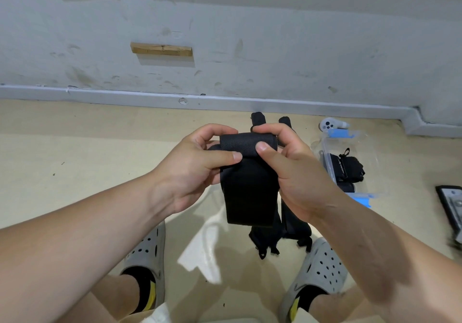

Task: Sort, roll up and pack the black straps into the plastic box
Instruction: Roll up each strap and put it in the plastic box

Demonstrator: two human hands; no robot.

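Note:
A wide black strap (248,192) hangs in front of me, its top end rolled into a short coil. My left hand (197,165) grips the left end of that roll with thumb and curled fingers. My right hand (285,165) pinches the right end, thumb on the front of the roll. More black straps (282,235) lie on the floor below, partly hidden by the held one. A clear plastic box (350,162) with blue latches stands on the floor to the right, with rolled black straps (347,166) inside.
I squat on a beige floor close to a scuffed white wall (225,47). A white controller (330,124) lies behind the box. A dark flat device (452,207) lies at the far right. My grey clogs (147,255) flank the strap pile.

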